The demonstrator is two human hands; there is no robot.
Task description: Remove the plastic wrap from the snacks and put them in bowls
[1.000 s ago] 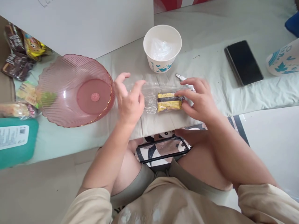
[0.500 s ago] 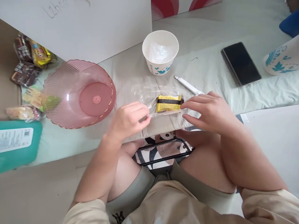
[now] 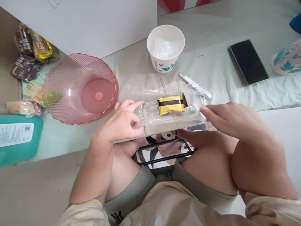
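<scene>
A small yellow-wrapped snack packet (image 3: 171, 104) with a black band and a dark brown end lies on a spread sheet of clear plastic wrap (image 3: 150, 117). My left hand (image 3: 122, 121) is at the wrap's left edge, thumb and fingers apart, the index finger on or just over the plastic. At the right edge is my right hand (image 3: 228, 121), slightly blurred, its stretched fingertips touching or very near the wrap. Neither hand is on the packet. Behind the wrap lies a slim white cutter-like tool (image 3: 195, 85), its tip pointing up and left.
A white paper cup (image 3: 166, 47) with crumpled clear plastic inside stands behind the wrap. To the left are a tilted pink ribbed bowl (image 3: 98, 95), wrapped snacks (image 3: 25, 67) and a teal package (image 3: 18, 155). A phone (image 3: 249, 62) and another cup (image 3: 287, 59) are at right.
Both hands have moved outward from the packet, the left to the left and the right to the right. The clear wrap now lies flatter and wider around the packet.
</scene>
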